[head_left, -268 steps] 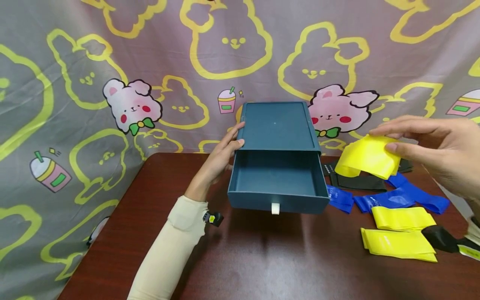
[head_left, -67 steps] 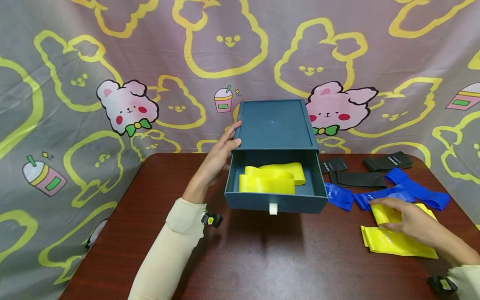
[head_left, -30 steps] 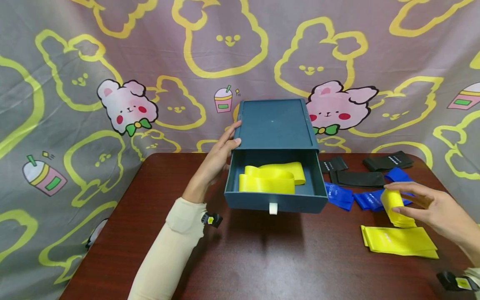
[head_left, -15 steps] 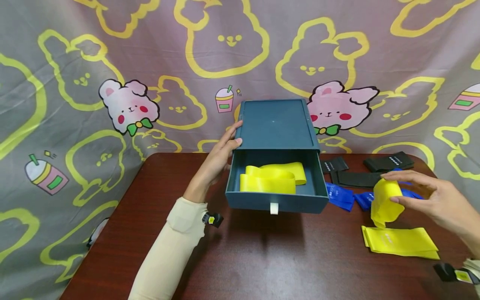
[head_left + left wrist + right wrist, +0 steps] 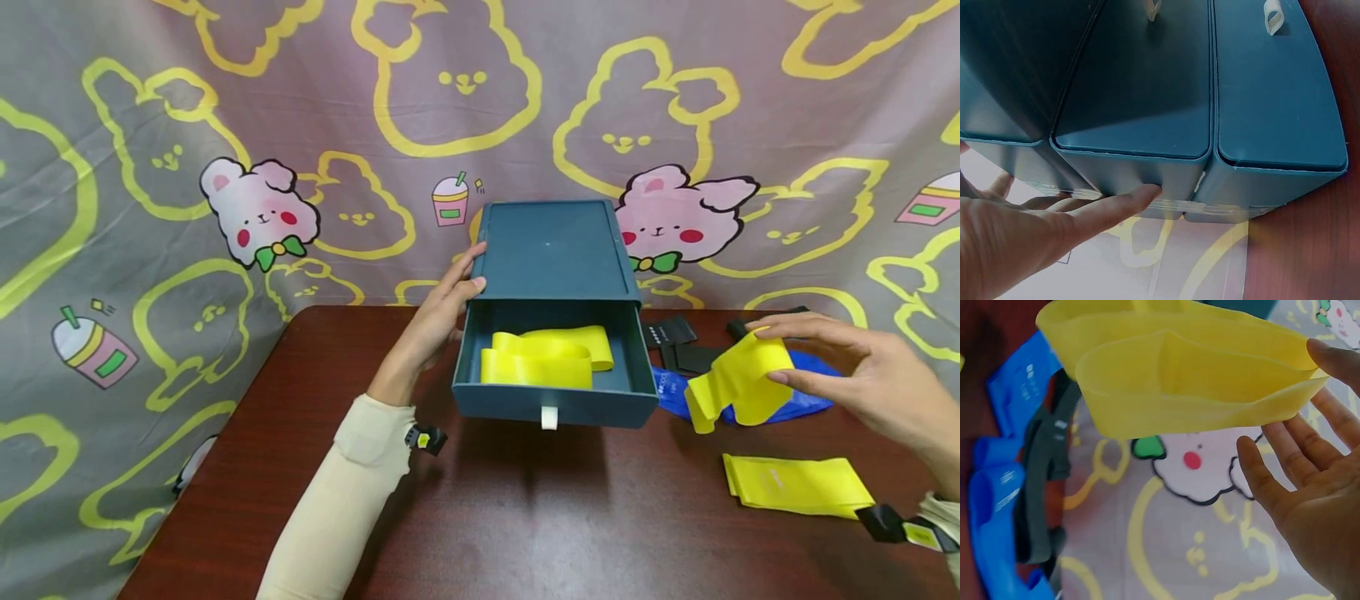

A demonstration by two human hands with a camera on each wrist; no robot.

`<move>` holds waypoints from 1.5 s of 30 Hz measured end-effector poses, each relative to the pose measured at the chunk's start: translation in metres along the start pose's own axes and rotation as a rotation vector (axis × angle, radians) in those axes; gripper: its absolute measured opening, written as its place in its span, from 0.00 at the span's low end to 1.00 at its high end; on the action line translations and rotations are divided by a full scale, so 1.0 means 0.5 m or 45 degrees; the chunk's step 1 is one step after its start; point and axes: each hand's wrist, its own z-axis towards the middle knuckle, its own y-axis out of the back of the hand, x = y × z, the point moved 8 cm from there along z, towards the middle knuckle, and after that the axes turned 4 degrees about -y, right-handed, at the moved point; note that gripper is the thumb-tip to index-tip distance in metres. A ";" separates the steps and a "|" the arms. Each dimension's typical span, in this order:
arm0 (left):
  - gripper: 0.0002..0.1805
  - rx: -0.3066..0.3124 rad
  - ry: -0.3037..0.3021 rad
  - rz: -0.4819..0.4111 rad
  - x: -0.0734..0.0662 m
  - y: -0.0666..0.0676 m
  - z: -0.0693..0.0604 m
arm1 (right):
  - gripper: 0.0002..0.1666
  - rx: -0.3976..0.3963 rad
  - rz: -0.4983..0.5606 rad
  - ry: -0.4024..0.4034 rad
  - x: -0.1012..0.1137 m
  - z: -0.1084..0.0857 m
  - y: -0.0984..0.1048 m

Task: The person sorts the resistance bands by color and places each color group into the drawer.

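A yellow band [image 5: 742, 379] hangs in the air from my right hand [image 5: 870, 375], pinched between thumb and fingers; the right wrist view shows the band [image 5: 1197, 387] as a wide loop beside the hand [image 5: 1310, 462]. My left hand [image 5: 435, 321] rests against the left side of the blue drawer unit [image 5: 555, 250], fingers extended. Seen from the left wrist, that hand [image 5: 1054, 231] touches the side of the stacked drawers [image 5: 1141, 81]. The top drawer [image 5: 555, 404] is pulled out, with another yellow band [image 5: 536, 367] lying looped in it.
Below my right hand a folded yellow band [image 5: 798, 485] lies on the brown table [image 5: 555, 517]. Blue bands [image 5: 806, 387] and black bands [image 5: 671, 332] lie to the right of the drawer unit. A patterned curtain [image 5: 510, 117] hangs behind the table.
My right hand has lifted a yellow band off the table at the right and moved it up and leftward. Since the oldest frame, yellow material has appeared in the drawer. My left hand keeps its place.
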 end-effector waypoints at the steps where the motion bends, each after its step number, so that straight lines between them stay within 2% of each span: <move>1: 0.32 0.001 0.000 -0.002 0.000 0.000 0.000 | 0.24 0.000 0.010 0.013 0.008 0.002 0.001; 6: 0.32 0.002 -0.004 0.003 -0.001 -0.001 0.000 | 0.25 -0.004 0.080 0.107 0.055 0.012 0.009; 14: 0.32 -0.008 -0.001 0.020 0.003 0.001 -0.001 | 0.27 -0.022 0.077 0.105 0.108 0.034 0.024; 20: 0.32 -0.015 0.004 0.031 0.006 0.002 -0.002 | 0.26 -0.052 0.151 0.196 0.167 0.052 0.045; 28: 0.32 -0.011 0.002 0.018 0.003 0.002 -0.003 | 0.27 -0.087 0.128 0.309 0.228 0.079 0.070; 32: 0.32 -0.002 -0.002 0.007 0.003 0.001 -0.003 | 0.27 -0.087 0.148 0.314 0.250 0.086 0.070; 38: 0.33 -0.005 -0.008 0.019 0.004 0.001 -0.003 | 0.26 -0.077 0.159 0.271 0.289 0.090 0.059; 42: 0.33 -0.006 -0.013 0.020 0.004 0.001 -0.003 | 0.25 -0.011 0.357 0.288 0.328 0.097 0.047; 45: 0.33 -0.007 -0.015 0.020 0.002 0.001 -0.002 | 0.24 0.041 0.519 0.341 0.363 0.103 0.035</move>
